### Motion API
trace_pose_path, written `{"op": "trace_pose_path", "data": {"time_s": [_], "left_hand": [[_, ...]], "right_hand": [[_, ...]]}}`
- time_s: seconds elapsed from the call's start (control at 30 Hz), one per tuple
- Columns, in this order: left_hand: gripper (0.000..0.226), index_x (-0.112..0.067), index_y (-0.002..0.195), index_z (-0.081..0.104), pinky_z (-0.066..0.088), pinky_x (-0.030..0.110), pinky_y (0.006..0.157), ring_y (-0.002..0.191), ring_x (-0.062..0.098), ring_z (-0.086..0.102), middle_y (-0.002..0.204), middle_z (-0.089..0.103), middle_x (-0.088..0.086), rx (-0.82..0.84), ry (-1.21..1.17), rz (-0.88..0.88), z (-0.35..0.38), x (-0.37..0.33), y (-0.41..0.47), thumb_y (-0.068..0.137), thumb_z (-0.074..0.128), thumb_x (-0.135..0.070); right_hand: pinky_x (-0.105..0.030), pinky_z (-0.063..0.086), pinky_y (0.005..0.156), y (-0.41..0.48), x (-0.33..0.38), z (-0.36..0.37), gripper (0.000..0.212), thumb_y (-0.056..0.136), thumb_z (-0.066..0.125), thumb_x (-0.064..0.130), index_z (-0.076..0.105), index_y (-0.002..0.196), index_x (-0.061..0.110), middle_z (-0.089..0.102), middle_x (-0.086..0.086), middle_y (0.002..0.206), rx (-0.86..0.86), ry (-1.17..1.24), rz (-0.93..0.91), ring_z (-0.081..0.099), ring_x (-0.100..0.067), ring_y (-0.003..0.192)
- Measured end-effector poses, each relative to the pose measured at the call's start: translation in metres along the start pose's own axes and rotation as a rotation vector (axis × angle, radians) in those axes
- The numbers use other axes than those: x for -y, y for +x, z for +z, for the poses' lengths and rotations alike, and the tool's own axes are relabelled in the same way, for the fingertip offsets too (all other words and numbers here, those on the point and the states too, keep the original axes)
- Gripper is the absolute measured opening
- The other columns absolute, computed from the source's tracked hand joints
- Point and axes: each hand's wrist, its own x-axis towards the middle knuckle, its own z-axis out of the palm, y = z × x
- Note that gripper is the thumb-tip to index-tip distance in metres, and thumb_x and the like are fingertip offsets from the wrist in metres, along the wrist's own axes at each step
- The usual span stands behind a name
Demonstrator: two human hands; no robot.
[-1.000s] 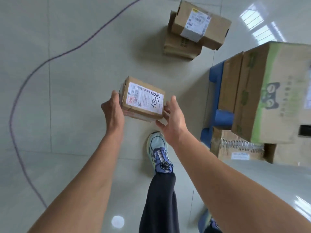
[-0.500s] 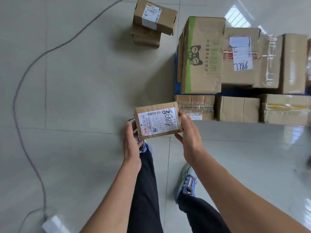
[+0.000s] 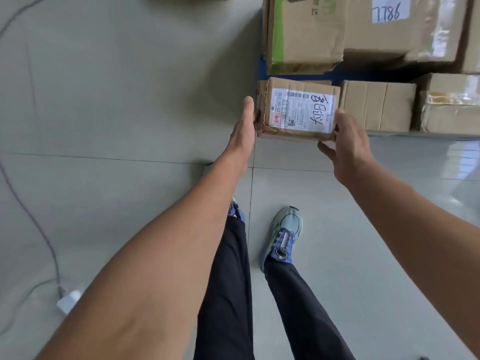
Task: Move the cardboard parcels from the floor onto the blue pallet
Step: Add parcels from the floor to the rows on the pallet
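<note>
Head view, small parcel [image 3: 298, 111] pressed between left hand [image 3: 242, 131] and right hand [image 3: 348, 144], blue pallet [image 3: 262, 70] just beyond.

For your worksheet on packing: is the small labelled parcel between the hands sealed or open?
Sealed. The small parcel shows closed flaps, its label flat across the top face.

Both bare arms stretched forward and down. Left hand [image 3: 242, 131] flat, fingers straight, palm pressed on left end of small parcel [image 3: 298, 110]. Right hand [image 3: 349, 145] cupped round parcel's right end, thumb low, fingers bent over top edge. Two-handed grip. Legs in dark trousers below; right foot forward.
</note>
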Motion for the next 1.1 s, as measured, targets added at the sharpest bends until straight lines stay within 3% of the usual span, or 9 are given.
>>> {"op": "trace_pose_path", "data": {"time_s": [0.1, 0.2, 0.27, 0.4, 0.53, 0.67, 0.77, 0.97, 1.1], "left_hand": [[0.075, -0.028, 0.154, 0.047, 0.017, 0.054, 0.125, 0.144, 0.004, 0.039, 0.159, 0.045, -0.012, 0.036, 0.038, -0.015, -0.003, 0.001, 0.007, 0.103, 0.012, -0.07], [0.077, -0.031, 0.158, 0.038, 0.012, 0.058, 0.125, 0.154, 0.01, 0.023, 0.166, 0.033, -0.011, 0.058, 0.02, -0.037, -0.006, 0.007, 0.016, 0.1, 0.011, -0.074], [0.077, -0.032, 0.159, 0.036, 0.012, 0.058, 0.125, 0.155, 0.012, 0.022, 0.167, 0.03, -0.01, 0.062, 0.014, -0.043, -0.006, 0.01, 0.022, 0.1, 0.01, -0.074], [0.073, -0.033, 0.158, 0.039, 0.017, 0.055, 0.123, 0.145, 0.007, 0.032, 0.165, 0.037, -0.008, 0.072, 0.023, 0.004, 0.0, 0.015, 0.03, 0.102, 0.009, -0.071], [0.073, -0.035, 0.156, 0.042, 0.021, 0.056, 0.123, 0.15, 0.014, 0.033, 0.162, 0.042, -0.008, 0.065, 0.031, -0.014, 0.003, 0.017, 0.037, 0.102, 0.009, -0.072], [0.074, -0.037, 0.154, 0.047, 0.024, 0.056, 0.117, 0.147, 0.015, 0.038, 0.158, 0.047, -0.01, 0.055, 0.029, -0.02, 0.003, 0.017, 0.042, 0.101, 0.009, -0.073], [0.075, -0.037, 0.152, 0.049, 0.026, 0.056, 0.116, 0.144, 0.015, 0.041, 0.156, 0.05, -0.008, 0.044, 0.033, -0.009, 0.004, 0.015, 0.045, 0.1, 0.009, -0.074], [0.071, -0.037, 0.151, 0.049, 0.028, 0.056, 0.115, 0.141, 0.014, 0.045, 0.151, 0.055, -0.008, 0.021, 0.005, -0.007, 0.006, 0.019, 0.045, 0.101, 0.013, -0.073], [0.072, -0.036, 0.15, 0.051, 0.028, 0.055, 0.115, 0.14, 0.013, 0.046, 0.151, 0.055, -0.009, 0.023, 0.019, -0.013, 0.006, 0.017, 0.045, 0.101, 0.013, -0.073]], "right_hand": [[-0.037, 0.051, 0.104, 0.008, 0.004, 0.002, 0.033, 0.098, 0.042, 0.032, 0.067, 0.118, 0.022, 0.076, 0.006, 0.115, 0.008, -0.004, -0.004, 0.064, -0.014, 0.116], [-0.036, 0.05, 0.104, 0.013, 0.004, 0.004, 0.03, 0.102, 0.04, 0.028, 0.068, 0.112, 0.024, 0.077, 0.006, 0.111, 0.028, -0.014, -0.025, 0.065, -0.012, 0.114], [-0.036, 0.05, 0.104, 0.016, 0.001, 0.005, 0.03, 0.103, 0.04, 0.026, 0.069, 0.111, 0.024, 0.077, 0.005, 0.112, 0.041, -0.027, -0.046, 0.065, -0.013, 0.115], [-0.036, 0.049, 0.108, 0.024, -0.005, 0.006, 0.036, 0.103, 0.041, 0.024, 0.062, 0.133, 0.02, 0.073, 0.001, 0.124, 0.044, 0.012, -0.052, 0.062, -0.014, 0.122], [-0.033, 0.048, 0.108, 0.029, -0.01, 0.008, 0.039, 0.103, 0.043, 0.023, 0.057, 0.139, 0.021, 0.07, 0.001, 0.13, 0.05, 0.044, -0.048, 0.06, -0.014, 0.125], [-0.027, 0.048, 0.096, 0.032, -0.011, 0.012, 0.026, 0.103, 0.044, 0.022, 0.064, 0.12, 0.028, 0.071, 0.003, 0.126, 0.056, 0.052, -0.076, 0.06, -0.012, 0.123], [-0.027, 0.047, 0.097, 0.035, -0.01, 0.013, 0.02, 0.103, 0.045, 0.023, 0.062, 0.106, 0.031, 0.07, 0.004, 0.126, 0.068, 0.07, -0.096, 0.059, -0.012, 0.122], [-0.022, 0.048, 0.085, 0.033, -0.013, 0.012, 0.019, 0.103, 0.046, 0.02, 0.061, 0.103, 0.033, 0.073, 0.007, 0.116, 0.065, 0.072, -0.107, 0.063, -0.008, 0.114], [-0.024, 0.047, 0.091, 0.034, -0.013, 0.011, 0.02, 0.103, 0.048, 0.022, 0.062, 0.114, 0.032, 0.072, 0.006, 0.119, 0.06, 0.086, -0.109, 0.062, -0.01, 0.117]]}}
